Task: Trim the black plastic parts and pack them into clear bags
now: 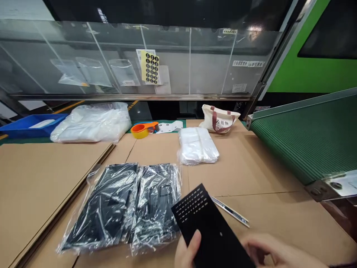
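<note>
In the lower middle of the head view, a black panel with rows of small slots (214, 230) is tilted up off the table. My left hand (187, 253) grips its lower left edge, thumb on the face. At its right edge is my right hand (275, 249), slightly blurred, with curled fingers closed on the panel's side; the fingertips are partly hidden. Just beyond the panel lies a slim metal utility knife (231, 211). To the left, black parts in clear plastic bags lie side by side, one bag (106, 208) next to another (156, 204).
Cardboard sheets (41, 178) are stacked at the left. Farther back are a bundle of clear bags (198, 145), an orange tape dispenser (143, 129), a large plastic bag (92, 123), a blue tray (30, 128) and a cloth bag (219, 119). A green conveyor (306, 137) borders the right side.
</note>
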The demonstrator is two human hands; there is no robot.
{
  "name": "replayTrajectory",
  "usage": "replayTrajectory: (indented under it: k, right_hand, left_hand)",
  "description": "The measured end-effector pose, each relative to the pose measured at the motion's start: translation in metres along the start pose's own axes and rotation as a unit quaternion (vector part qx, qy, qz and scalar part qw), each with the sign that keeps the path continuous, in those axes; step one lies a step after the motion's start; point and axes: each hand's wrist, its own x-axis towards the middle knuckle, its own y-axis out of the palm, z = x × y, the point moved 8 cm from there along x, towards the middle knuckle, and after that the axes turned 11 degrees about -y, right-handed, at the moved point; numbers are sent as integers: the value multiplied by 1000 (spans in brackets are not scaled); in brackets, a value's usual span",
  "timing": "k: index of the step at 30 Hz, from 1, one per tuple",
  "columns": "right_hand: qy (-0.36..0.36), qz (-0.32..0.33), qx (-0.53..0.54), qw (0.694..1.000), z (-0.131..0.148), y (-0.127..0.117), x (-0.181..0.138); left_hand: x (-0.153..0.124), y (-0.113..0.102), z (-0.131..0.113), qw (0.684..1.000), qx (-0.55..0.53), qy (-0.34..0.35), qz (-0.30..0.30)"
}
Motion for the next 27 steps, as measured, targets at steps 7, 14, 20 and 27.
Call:
replayTrajectory:
  k: [7, 14, 20, 27]
  right_hand:
    - [-48, -169, -152, 973, -26, -36, 37]
    - [-64, -197, -350, 913, -54, -45, 72]
    - [-127, -182, -260, 940, 27, -35, 36]
    - [-251, -77, -388, 884, 101, 13, 15]
  left_hand:
    - [-9, 12, 9, 991, -88, -42, 93]
    - [-5, 25, 39, 949, -178, -76, 248]
    - [-29, 43, 35, 919, -188, -61, 341]
    - [-46, 48, 29, 901, -166, -63, 396]
